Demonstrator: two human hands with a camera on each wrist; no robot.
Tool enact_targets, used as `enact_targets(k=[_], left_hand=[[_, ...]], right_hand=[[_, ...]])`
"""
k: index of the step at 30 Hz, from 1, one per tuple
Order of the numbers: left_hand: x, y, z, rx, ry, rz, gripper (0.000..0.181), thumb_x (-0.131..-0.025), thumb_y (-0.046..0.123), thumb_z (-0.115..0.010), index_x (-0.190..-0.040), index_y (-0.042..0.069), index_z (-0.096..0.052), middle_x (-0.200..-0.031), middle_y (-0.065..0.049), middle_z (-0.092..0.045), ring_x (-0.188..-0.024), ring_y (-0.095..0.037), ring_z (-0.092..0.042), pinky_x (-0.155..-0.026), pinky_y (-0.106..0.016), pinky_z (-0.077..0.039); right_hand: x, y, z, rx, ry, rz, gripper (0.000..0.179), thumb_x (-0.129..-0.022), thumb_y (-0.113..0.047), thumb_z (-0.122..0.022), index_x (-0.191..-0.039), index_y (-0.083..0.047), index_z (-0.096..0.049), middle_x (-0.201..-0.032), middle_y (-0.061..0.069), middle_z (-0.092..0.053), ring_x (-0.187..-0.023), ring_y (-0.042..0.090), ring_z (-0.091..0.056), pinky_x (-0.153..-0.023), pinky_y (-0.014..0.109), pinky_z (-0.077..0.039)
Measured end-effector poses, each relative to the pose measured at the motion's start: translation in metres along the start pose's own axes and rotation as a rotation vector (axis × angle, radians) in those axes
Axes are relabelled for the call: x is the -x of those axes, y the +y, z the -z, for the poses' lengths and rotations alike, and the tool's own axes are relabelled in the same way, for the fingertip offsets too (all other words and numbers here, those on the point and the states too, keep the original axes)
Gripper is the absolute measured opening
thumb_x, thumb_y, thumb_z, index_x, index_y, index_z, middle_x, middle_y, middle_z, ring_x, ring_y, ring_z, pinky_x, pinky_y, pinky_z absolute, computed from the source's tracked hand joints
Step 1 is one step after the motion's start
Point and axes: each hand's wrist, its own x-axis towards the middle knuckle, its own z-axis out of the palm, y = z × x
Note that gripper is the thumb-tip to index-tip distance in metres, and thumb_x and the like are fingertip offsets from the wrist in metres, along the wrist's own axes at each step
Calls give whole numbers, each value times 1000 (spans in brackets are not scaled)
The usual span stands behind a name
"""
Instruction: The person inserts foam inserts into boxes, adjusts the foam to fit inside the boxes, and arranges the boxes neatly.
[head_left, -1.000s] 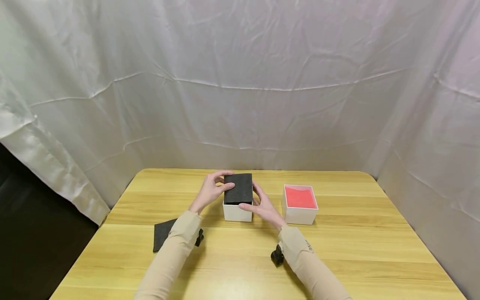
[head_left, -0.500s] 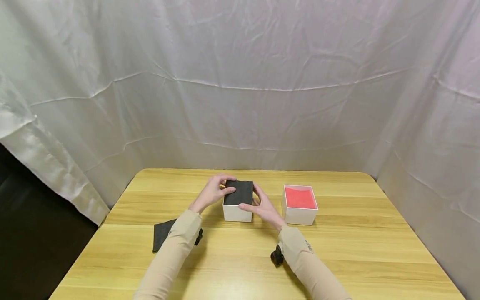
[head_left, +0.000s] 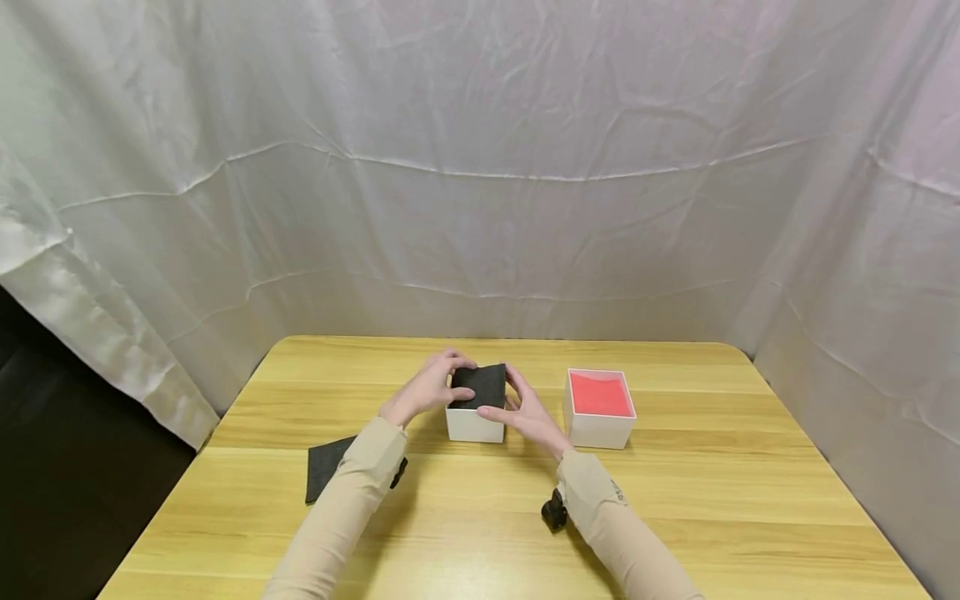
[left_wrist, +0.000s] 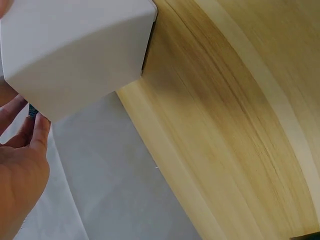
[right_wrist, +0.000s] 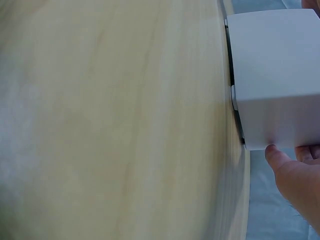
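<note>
A black square pad with a foam-like surface point(head_left: 487, 385) lies at the mouth of an open-topped white box point(head_left: 475, 427) in the head view, its far right corner slightly raised. My left hand point(head_left: 427, 388) pinches the pad's left side, thumb on top and fingers toward the far edge. My right hand point(head_left: 531, 415) grips the box at its right side, thumb by the near corner. In the left wrist view a dark sliver of the pad point(left_wrist: 33, 111) shows by the fingers. The right wrist view has the thumb against the box wall point(right_wrist: 280, 120). The box's inside is hidden.
To the right stands a second white box point(head_left: 602, 432) with a red sheet point(head_left: 600, 396) inside. Another black sheet point(head_left: 326, 468) lies at the left, partly under the left forearm. A pale curtain point(head_left: 510, 233) hangs behind the wooden table point(head_left: 720, 483).
The black pad has come down from above the rim to the box's mouth. My left hand has moved slightly right, its thumb nearer the front. The right hand and the box have stayed put.
</note>
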Motion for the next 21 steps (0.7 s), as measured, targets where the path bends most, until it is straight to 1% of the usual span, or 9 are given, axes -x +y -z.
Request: enact_targets(k=[4, 7, 9, 12, 14, 16, 18, 21], left_hand=[[0, 2, -1, -58, -18, -17, 46, -86, 18, -81, -124, -1, -67, -123, -17, -60, -114, -31, -57, -100, -47, -50], [1, 3, -1, -62, -30, -46, 47, -86, 20, -81, -126, 0, -67, -127, -17, -60, -118, -33, -57, -102, -48, -50], [1, 4, -2, -54, -46, -88, 46, -89, 19, -78, -129, -1, -65, -131, -19, -61, -123, -35, -57, -104, -49, -50], [1, 4, -3, -8, -77, -143, 45, -93, 17, -72, -133, 0, -62, -137, -21, -61, -127, -37, -58, -106, -49, -50], [1, 3, -5, 21, -98, -159, 45, -95, 17, -70, -136, 0, -60, -139, -21, -60, -129, -36, -58, -106, -48, -50], [0, 3, -6, 41, -115, -158, 46, -96, 18, -69, -137, 1, -60, -141, -21, -59, -129, -36, -58, -106, -47, -51], [-1, 3, -7, 23, -129, -173, 45, -96, 19, -69, -136, 2, -61, -141, -21, -59, -129, -36, -58, -105, -47, -51], [-3, 4, -7, -37, -145, -204, 41, -96, 19, -68, -133, 2, -64, -141, -20, -60, -129, -37, -58, -107, -49, -49]], right_hand=[[0, 0, 0, -4, -5, -7, 101, -88, -22, -78, -163, -14, -10, -170, 9, -12, -159, 26, -9, -127, 50, -19], [0, 0, 1, -1, -9, -11, 100, -89, -22, -77, -163, -16, -10, -171, 8, -12, -159, 26, -9, -127, 50, -19], [0, 0, 1, -3, -11, -10, 99, -90, -21, -77, -163, -16, -10, -171, 8, -12, -159, 26, -9, -127, 51, -19], [0, 1, 2, -10, -15, -7, 98, -90, -20, -76, -163, -16, -10, -170, 8, -12, -159, 26, -9, -128, 51, -18], [0, 1, 2, -14, -17, -2, 97, -90, -19, -76, -163, -17, -11, -170, 8, -13, -159, 26, -9, -128, 51, -17], [0, 1, 2, -16, -19, -4, 97, -90, -20, -76, -163, -18, -11, -170, 8, -12, -159, 26, -9, -128, 51, -17], [1, 0, 3, -13, -21, -8, 97, -91, -20, -76, -163, -20, -11, -171, 7, -11, -159, 25, -8, -128, 50, -18], [1, 0, 3, -5, -26, -15, 97, -91, -22, -76, -163, -22, -11, -171, 8, -9, -159, 26, -8, -127, 51, -19]])
